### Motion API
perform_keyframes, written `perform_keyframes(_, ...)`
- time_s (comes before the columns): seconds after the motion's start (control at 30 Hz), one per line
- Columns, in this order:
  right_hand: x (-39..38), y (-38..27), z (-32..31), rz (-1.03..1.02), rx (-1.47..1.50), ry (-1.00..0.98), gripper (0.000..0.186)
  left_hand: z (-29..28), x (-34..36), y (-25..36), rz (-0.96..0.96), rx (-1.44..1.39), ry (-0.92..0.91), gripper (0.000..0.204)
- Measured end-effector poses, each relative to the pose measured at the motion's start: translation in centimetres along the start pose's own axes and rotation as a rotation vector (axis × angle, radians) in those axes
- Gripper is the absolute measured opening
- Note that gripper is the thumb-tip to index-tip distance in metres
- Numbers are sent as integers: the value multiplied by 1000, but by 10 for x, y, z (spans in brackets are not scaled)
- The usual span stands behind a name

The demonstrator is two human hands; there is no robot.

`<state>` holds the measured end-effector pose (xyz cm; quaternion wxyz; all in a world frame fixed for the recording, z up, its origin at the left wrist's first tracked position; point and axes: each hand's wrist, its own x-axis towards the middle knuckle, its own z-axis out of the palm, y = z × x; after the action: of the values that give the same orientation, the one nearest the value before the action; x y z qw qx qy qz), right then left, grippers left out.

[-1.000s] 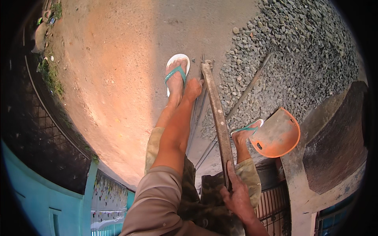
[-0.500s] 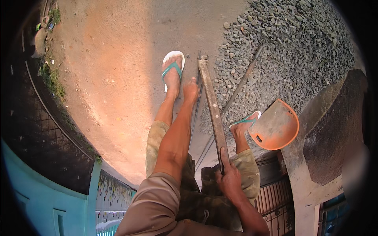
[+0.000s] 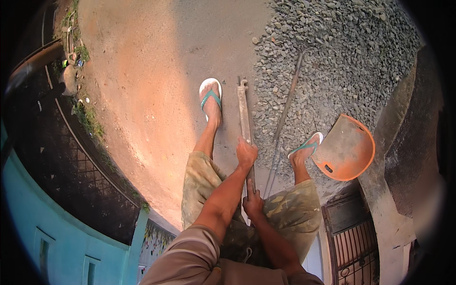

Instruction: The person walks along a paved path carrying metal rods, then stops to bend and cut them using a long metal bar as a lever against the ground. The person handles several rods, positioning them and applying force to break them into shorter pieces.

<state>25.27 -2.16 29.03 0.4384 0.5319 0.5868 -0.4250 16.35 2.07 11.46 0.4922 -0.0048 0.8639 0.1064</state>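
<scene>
Grip of L hand (image 3: 247,153) clenched round long, straight, narrow brown-grey bar (image 3: 243,111), approx mid-length; R hand (image 3: 253,204) grasping same bar nearer the body, finger laid along it. Bar runs btwn the feet, notched end pointing away; thin dark rod (image 3: 239,84) just beside its far end, on L.

Any lettering on white-soled flip-flop w/ teal strap (image 3: 206,100) (L foot) too small to read. White panel w/ coloured flecks (image 3: 156,239), lower L, likewise too small to tell.

Edges/room: packed brown dirt ground (image 3: 137,85) runs wide from L foot to green grass strip (image 3: 90,121). R side tighter: grey crushed-stone pile (image 3: 342,57) edges in nr bar, long grey pole (image 3: 290,95) lying on it, half-round orange-rimmed grey scoop (image 3: 344,149) just beside R foot.
</scene>
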Motion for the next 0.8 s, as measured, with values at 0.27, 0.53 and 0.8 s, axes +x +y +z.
perform_keyframes(0.27, -64, -46, -140, -336, 493, 218, 71, -53, 26, 57, -323, -475, -526, 17)
perform_keyframes(0.53, -134, -21, -161, -72, 1011, 432, 38, -221, 34, 112, -361, -1297, -1409, 25)
perform_keyframes(0.8, 34, 180, 41, 289, 540, 327, 49, -297, -10, 67, -292, -1499, -1346, 40)
